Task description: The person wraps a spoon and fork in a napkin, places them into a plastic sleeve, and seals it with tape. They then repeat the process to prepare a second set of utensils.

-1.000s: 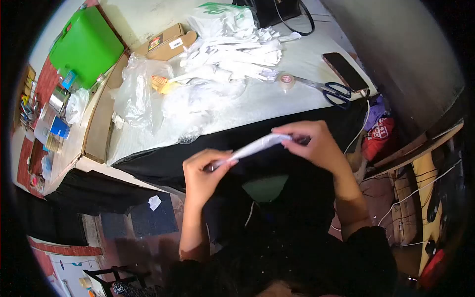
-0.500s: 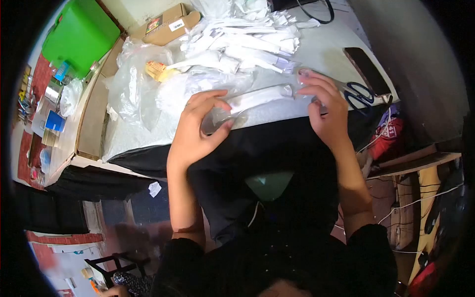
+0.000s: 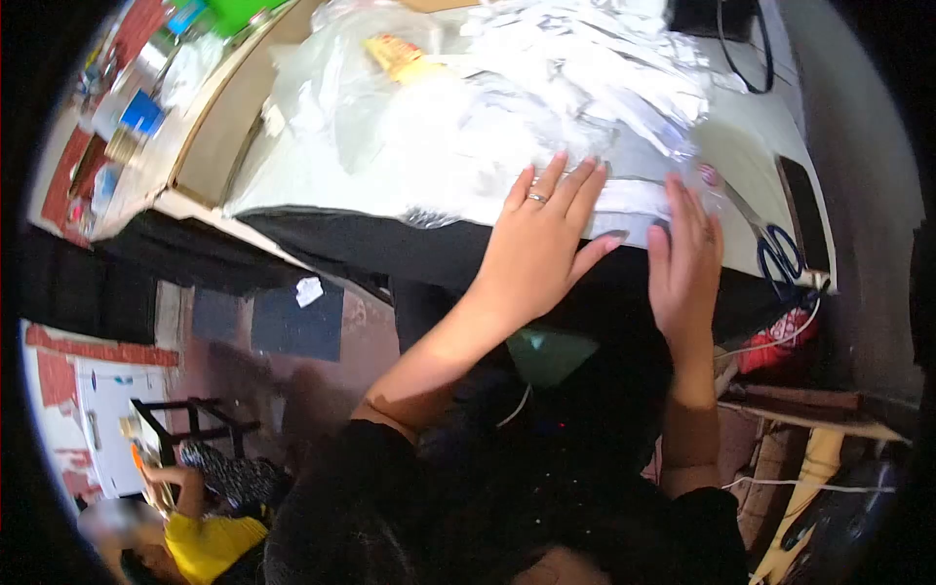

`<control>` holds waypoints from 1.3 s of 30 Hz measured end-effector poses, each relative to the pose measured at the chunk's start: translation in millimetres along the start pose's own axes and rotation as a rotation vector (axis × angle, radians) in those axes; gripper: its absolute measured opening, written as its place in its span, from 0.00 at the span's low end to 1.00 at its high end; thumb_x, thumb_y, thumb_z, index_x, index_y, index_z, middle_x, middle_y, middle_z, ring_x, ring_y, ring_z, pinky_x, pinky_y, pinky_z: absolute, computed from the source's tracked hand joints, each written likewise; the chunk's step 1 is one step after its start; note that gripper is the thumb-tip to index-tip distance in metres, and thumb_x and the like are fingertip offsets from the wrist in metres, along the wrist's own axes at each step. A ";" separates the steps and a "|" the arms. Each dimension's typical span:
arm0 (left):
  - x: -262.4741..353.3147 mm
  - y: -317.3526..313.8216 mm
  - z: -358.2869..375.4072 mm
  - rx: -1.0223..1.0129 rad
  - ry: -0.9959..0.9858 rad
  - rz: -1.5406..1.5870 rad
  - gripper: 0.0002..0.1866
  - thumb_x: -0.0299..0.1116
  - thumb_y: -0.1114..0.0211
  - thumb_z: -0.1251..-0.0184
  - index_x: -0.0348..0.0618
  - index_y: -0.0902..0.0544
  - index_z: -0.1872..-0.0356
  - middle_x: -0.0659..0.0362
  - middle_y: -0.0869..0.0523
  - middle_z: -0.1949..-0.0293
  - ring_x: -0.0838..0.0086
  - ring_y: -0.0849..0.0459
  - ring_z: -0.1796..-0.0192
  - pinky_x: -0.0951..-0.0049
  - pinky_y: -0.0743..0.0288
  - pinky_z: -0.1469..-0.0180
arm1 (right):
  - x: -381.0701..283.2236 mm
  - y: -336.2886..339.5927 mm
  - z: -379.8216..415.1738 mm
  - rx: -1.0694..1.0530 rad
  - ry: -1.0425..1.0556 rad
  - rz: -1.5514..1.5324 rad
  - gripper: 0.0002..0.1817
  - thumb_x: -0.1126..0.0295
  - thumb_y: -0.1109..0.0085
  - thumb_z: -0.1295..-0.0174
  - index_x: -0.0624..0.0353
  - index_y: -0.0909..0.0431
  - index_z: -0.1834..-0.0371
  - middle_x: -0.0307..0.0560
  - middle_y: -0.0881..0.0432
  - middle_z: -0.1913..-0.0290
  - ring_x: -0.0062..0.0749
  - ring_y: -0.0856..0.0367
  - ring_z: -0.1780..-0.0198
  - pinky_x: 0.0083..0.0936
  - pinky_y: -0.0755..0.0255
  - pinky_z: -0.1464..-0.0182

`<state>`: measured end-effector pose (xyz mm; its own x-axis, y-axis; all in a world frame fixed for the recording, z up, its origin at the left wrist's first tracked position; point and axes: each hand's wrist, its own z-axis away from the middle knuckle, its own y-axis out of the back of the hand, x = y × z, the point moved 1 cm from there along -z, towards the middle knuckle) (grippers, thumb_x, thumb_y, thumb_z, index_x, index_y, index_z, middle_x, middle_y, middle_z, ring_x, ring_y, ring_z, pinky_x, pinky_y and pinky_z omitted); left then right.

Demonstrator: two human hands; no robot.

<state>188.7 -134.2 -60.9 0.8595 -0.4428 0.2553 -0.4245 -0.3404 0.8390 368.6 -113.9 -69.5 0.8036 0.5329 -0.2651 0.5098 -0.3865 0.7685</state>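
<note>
My left hand [image 3: 539,239] lies palm down near the table's front edge, fingers stretched out, a ring on one finger. Its fingertips reach the left end of a white wrapped strip [image 3: 629,198]. At the strip's right end rests my right hand [image 3: 685,258], its fingers extended and slightly blurred. Behind both hands spreads a pile of white wrapped strips [image 3: 585,58], overexposed in places. Clear plastic bags [image 3: 336,93] lie to the left, with a yellow-orange packet [image 3: 398,58] on them.
Scissors with dark blue handles [image 3: 778,255] and a dark phone [image 3: 804,210] lie at the table's right. A black bag [image 3: 717,18] is at the back. A person in a yellow top [image 3: 210,546] is at the lower left, beside a dark stool [image 3: 190,419].
The view has shifted. My left hand has moved right, closer to my right hand, and flattened onto the strip's end. My right hand's fingers have straightened. The person in yellow has come into view.
</note>
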 end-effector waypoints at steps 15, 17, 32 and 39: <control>-71.5 82.4 9.9 0.318 0.102 -0.003 0.15 0.28 0.37 0.44 0.49 0.19 0.53 0.50 0.21 0.49 0.55 0.26 0.43 0.61 0.31 0.43 | -36.2 -3.2 -12.7 0.225 0.069 -0.221 0.20 0.77 0.49 0.42 0.62 0.30 0.44 0.55 0.30 0.38 0.53 0.39 0.33 0.40 0.47 0.33; -83.9 79.3 3.1 0.181 0.087 -0.078 0.17 0.29 0.38 0.45 0.53 0.20 0.52 0.52 0.21 0.53 0.56 0.25 0.46 0.61 0.30 0.45 | -44.8 -2.7 -16.6 0.197 0.082 -0.231 0.20 0.77 0.48 0.42 0.62 0.30 0.45 0.55 0.30 0.39 0.53 0.38 0.33 0.40 0.47 0.33; -124.8 69.3 5.4 0.302 0.263 -0.208 0.13 0.29 0.39 0.43 0.45 0.18 0.56 0.47 0.22 0.53 0.51 0.27 0.48 0.58 0.32 0.45 | -29.5 -20.9 -20.3 0.095 0.148 -0.141 0.16 0.78 0.45 0.47 0.56 0.20 0.53 0.48 0.21 0.48 0.49 0.29 0.43 0.43 0.42 0.37; -53.4 67.0 39.2 0.489 0.292 0.003 0.17 0.30 0.38 0.39 0.48 0.22 0.48 0.50 0.35 0.35 0.48 0.46 0.30 0.53 0.48 0.33 | -22.8 9.3 -26.0 0.361 0.102 -0.043 0.17 0.79 0.46 0.50 0.58 0.20 0.55 0.48 0.20 0.51 0.48 0.29 0.44 0.42 0.42 0.38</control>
<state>103.2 -165.9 -37.2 0.8719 -0.2205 0.4373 -0.4495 -0.7149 0.5356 347.0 -110.1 -41.1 0.7537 0.6194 -0.2197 0.6325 -0.5926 0.4988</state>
